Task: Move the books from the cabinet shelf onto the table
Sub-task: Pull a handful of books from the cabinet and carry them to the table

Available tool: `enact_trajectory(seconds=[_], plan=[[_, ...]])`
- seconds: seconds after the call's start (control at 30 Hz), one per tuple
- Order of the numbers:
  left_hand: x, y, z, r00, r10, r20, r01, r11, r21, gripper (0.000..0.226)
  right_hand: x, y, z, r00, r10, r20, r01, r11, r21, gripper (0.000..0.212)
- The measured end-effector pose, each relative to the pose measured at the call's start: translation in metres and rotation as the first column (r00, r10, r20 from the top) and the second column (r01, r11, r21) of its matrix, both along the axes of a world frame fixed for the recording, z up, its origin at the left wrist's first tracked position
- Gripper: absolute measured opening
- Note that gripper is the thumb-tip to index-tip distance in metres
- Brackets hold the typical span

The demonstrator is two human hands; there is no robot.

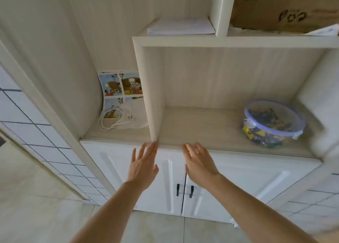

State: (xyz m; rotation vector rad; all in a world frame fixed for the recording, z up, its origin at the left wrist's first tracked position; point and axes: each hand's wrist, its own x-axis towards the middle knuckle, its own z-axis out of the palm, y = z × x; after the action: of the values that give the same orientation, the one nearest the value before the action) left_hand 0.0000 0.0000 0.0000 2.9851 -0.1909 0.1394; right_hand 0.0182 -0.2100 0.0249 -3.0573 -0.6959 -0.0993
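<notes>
A pale wooden cabinet shelf (pixel 201 130) faces me. An illustrated picture book (pixel 121 90) leans against the back wall of the left compartment. A thin white booklet (pixel 181 27) lies flat on the upper shelf. My left hand (pixel 143 167) is raised with straight fingers, its fingertips near the shelf's front edge by the vertical divider. My right hand (pixel 198 163) is beside it, fingers relaxed, just below the same edge. Both hands hold nothing. No table is in view.
A round clear container with a blue-rimmed lid (pixel 273 123) stands on the right of the shelf. A white cloth bag with a drawstring cord (pixel 128 118) lies before the picture book. A brown cardboard piece (pixel 286 13) fills the upper right compartment. White cabinet doors (pixel 165 178) with black handles are below.
</notes>
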Motion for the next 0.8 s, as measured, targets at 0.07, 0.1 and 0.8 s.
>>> enact_trajectory(seconds=[0.07, 0.1, 0.8], plan=[[0.002, 0.004, -0.005, 1.0, 0.024, -0.015, -0.024, 1.0, 0.019, 0.081, 0.0, 0.002, -0.004, 0.999, -0.006, -0.047, 0.008, 0.999, 0.032, 0.076], [0.002, 0.006, -0.009, 0.999, 0.036, -0.021, -0.035, 0.999, 0.033, 0.082, -0.002, 0.003, -0.008, 0.998, -0.003, -0.056, 0.004, 1.0, 0.024, 0.08], [-0.074, 0.029, -0.037, 0.977, -0.101, 0.186, 0.1, 0.995, 0.018, 0.082, -0.092, 0.034, 0.002, 0.994, -0.062, -0.085, 0.088, 0.933, 0.348, 0.025]])
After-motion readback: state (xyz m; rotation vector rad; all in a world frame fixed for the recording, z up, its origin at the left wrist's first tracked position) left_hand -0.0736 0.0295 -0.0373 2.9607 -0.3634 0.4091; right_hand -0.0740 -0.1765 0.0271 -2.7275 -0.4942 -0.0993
